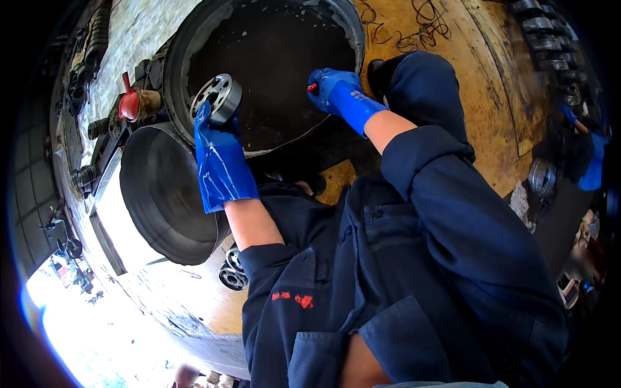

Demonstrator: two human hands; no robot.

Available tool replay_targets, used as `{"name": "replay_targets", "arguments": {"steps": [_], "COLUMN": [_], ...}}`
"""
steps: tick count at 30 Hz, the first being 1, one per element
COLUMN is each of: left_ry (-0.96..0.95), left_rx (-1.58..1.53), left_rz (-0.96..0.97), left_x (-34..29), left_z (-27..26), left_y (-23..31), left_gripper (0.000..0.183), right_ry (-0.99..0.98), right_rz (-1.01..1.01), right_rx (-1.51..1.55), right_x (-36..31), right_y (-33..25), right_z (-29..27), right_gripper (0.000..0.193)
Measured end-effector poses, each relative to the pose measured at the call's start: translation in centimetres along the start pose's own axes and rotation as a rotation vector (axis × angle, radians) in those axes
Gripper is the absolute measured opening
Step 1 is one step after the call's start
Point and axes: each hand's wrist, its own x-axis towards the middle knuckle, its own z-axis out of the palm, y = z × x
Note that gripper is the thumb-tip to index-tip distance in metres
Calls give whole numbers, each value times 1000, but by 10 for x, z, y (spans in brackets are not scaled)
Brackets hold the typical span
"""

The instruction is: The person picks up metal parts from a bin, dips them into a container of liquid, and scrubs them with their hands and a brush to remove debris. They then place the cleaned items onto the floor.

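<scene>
My left hand [221, 152], in a long blue rubber glove, grips a round silver metal wheel [228, 103] with several holes in its face. The wheel is tilted above the left side of a large round tub [178, 81] that holds dark liquid. My right hand [339, 94], gloved the same way, is closed in a fist over the tub's right side. A red rounded end of a handle [312, 88] pokes out of that fist; the rest of the tool is hidden by the glove.
Beside the tub at left stands a second, dark round basin [158, 194]. A red scoop or cup [129, 102] rests near a brown can. Similar metal wheels [233, 275] lie by my left elbow. Loose black wire [427, 29] lies on the wooden boards. Another person's blue glove [569, 115] shows far right.
</scene>
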Motion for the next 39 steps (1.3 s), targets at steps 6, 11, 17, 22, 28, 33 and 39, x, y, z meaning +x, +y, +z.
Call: {"name": "replay_targets", "arguments": {"steps": [6, 11, 17, 22, 28, 33, 39], "left_ry": [-13, -73, -43, 92, 337, 617, 908], "left_rx": [-71, -143, -281, -296, -71, -370, -677], "left_rz": [98, 206, 275, 575, 762, 516, 179], "left_x": [3, -4, -43, -125, -259, -343, -354], "left_z": [4, 14, -7, -50, -165, -241, -247], "left_y": [-10, -14, 41, 66, 25, -99, -204], "left_gripper": [46, 44, 45, 43, 46, 47, 54], "right_ry": [4, 6, 102, 312, 51, 9, -27], "right_rz": [-23, -8, -128, -276, -170, -149, -124], "right_rx": [17, 25, 21, 163, -5, -45, -91], "right_x": [-5, -11, 3, 28, 17, 29, 35], "right_y": [-1, -5, -1, 32, -1, 9, 16], "right_z": [0, -12, 6, 41, 16, 14, 12], "right_gripper": [24, 28, 32, 26, 40, 47, 51]}}
